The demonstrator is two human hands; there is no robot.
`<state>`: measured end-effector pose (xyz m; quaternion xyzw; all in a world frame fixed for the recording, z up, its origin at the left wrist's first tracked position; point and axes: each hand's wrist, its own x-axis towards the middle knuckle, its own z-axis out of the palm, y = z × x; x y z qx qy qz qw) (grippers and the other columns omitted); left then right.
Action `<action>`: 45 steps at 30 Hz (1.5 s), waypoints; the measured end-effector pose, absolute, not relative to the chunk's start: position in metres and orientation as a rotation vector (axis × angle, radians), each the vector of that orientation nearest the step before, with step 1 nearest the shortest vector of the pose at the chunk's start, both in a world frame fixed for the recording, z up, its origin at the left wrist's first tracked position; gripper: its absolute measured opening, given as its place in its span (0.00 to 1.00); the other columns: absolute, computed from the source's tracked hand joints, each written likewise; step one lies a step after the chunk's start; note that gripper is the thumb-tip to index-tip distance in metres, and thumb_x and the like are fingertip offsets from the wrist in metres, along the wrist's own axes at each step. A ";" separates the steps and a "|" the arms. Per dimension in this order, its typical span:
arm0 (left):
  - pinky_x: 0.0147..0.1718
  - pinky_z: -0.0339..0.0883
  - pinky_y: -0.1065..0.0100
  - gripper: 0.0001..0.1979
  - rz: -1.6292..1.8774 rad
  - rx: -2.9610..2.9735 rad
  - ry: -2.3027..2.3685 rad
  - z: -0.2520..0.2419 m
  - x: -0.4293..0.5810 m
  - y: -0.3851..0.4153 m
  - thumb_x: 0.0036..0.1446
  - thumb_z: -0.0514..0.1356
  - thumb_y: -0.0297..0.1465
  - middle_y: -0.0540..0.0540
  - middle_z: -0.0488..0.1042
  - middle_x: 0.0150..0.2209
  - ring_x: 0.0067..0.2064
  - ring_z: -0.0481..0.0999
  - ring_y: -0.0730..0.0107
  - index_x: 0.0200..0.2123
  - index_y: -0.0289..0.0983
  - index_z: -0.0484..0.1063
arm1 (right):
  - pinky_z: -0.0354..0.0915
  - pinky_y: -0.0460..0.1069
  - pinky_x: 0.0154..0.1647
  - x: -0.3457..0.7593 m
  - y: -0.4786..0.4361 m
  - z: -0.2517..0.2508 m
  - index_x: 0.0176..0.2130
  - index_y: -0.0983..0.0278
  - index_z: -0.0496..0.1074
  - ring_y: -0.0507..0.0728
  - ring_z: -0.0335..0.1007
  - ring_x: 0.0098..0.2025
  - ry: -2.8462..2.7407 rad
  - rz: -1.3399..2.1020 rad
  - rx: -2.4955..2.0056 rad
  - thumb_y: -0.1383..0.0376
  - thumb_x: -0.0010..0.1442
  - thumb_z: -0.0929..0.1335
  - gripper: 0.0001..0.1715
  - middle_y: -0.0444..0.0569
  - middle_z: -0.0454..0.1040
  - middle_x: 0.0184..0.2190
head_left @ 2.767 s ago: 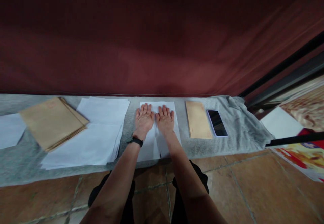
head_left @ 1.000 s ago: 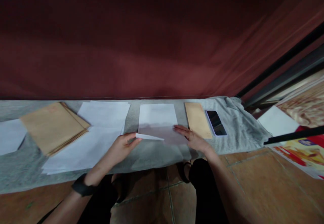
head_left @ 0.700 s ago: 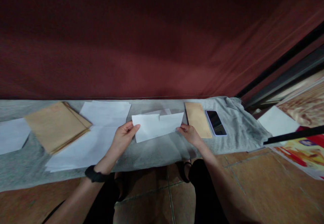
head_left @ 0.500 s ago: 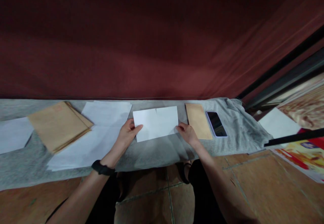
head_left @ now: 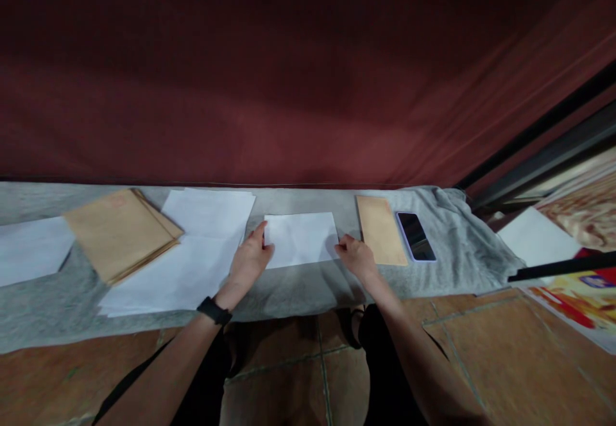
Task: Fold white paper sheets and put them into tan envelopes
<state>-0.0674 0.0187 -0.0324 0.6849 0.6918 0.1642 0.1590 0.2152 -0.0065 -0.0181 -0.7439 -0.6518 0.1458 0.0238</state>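
Observation:
A folded sheet of white paper (head_left: 301, 240) lies nearly level on the grey cloth, in front of my body. My left hand (head_left: 251, 256) grips its left edge, thumb on the near side and index finger running up along the edge. At the opposite edge, my right hand (head_left: 357, 256) pinches the paper between thumb and curled fingers. Just right of that hand is a brown envelope (head_left: 382, 230). Left of my left hand, larger white sheets (head_left: 212, 246) are spread, partly under a stack of brown envelopes (head_left: 120, 233).
A phone (head_left: 416, 237) lies right of the single envelope. More white paper (head_left: 31, 249) is at the far left. The grey cloth (head_left: 462, 246) covers a narrow surface against a dark red wall (head_left: 289, 137). A black bar and printed packaging (head_left: 582, 298) stand at the right.
The folded paper has come down flatter, and its top edge now looks closed without the small gap. My left hand has shifted slightly right, its index finger straighter along the edge.

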 end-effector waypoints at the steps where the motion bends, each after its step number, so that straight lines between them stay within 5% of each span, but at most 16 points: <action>1: 0.47 0.73 0.58 0.32 0.488 2.041 2.012 -0.032 -0.064 0.017 0.60 0.57 0.29 0.39 0.78 0.45 0.45 0.80 0.54 0.68 0.33 0.63 | 0.66 0.49 0.43 0.215 -0.006 -0.018 0.46 0.61 0.77 0.60 0.81 0.45 -1.995 0.429 -2.299 0.63 0.70 0.65 0.11 0.52 0.84 0.40; 7: 0.68 0.57 0.47 0.26 0.621 2.506 1.755 -0.045 -0.024 0.006 0.68 0.49 0.31 0.33 0.62 0.70 0.71 0.60 0.48 0.67 0.32 0.63 | 0.68 0.54 0.59 0.187 0.002 -0.025 0.56 0.64 0.74 0.61 0.75 0.56 -1.900 0.335 -1.771 0.60 0.74 0.60 0.20 0.56 0.79 0.53; 14: 0.72 0.47 0.44 0.31 0.382 2.533 1.668 -0.081 0.014 0.012 0.67 0.48 0.28 0.30 0.56 0.73 0.76 0.50 0.51 0.72 0.27 0.54 | 0.48 0.57 0.76 0.130 0.010 -0.055 0.72 0.65 0.59 0.56 0.50 0.75 -2.087 0.507 -1.543 0.55 0.77 0.52 0.32 0.52 0.59 0.72; 21: 0.74 0.43 0.50 0.31 0.284 2.517 1.800 -0.071 0.004 0.019 0.67 0.43 0.25 0.30 0.52 0.74 0.76 0.47 0.55 0.71 0.22 0.54 | 0.42 0.58 0.77 0.129 0.022 -0.059 0.72 0.66 0.58 0.59 0.47 0.76 -2.167 0.365 -1.782 0.55 0.78 0.51 0.33 0.53 0.54 0.74; 27: 0.73 0.44 0.50 0.31 0.346 2.425 1.928 -0.068 -0.013 0.022 0.70 0.42 0.32 0.30 0.53 0.73 0.76 0.50 0.53 0.71 0.22 0.54 | 0.44 0.61 0.76 0.135 0.024 -0.067 0.73 0.66 0.56 0.63 0.47 0.76 -2.195 0.215 -1.828 0.54 0.77 0.56 0.34 0.56 0.51 0.75; 45: 0.72 0.47 0.49 0.33 0.435 2.269 2.050 -0.066 -0.057 0.022 0.70 0.44 0.35 0.28 0.55 0.72 0.75 0.54 0.49 0.70 0.20 0.56 | 0.52 0.63 0.73 0.189 0.013 -0.074 0.71 0.75 0.58 0.67 0.56 0.73 -2.051 -0.039 -1.985 0.57 0.75 0.58 0.34 0.64 0.58 0.72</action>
